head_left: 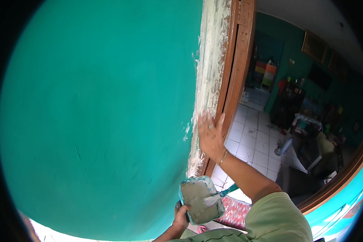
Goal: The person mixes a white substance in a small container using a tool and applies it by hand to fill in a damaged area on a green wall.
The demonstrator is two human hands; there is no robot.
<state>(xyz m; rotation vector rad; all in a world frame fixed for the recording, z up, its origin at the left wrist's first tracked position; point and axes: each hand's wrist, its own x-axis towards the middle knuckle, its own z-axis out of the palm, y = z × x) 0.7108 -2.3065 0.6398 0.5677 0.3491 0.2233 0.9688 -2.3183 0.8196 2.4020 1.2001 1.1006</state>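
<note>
My left hand grips the edge of a square, paint-smeared tub, its thumb over the rim. Grey-white filler paste fills the tub's bottom. A putty knife with a teal handle rests in it, blade in the paste and handle sticking out over the right rim. My right hand is raised above the tub, fingers outstretched, palm toward a rough strip of white filler that runs down the wall's edge. The hand is at the strip, next to the brown wooden door frame; its palm is hidden.
A teal wall takes up the left side, with white smears near the strip. Right of the frame, the doorway opens on a room with white floor tiles, a clear plastic bottle and dark furniture. A red patterned mat lies below.
</note>
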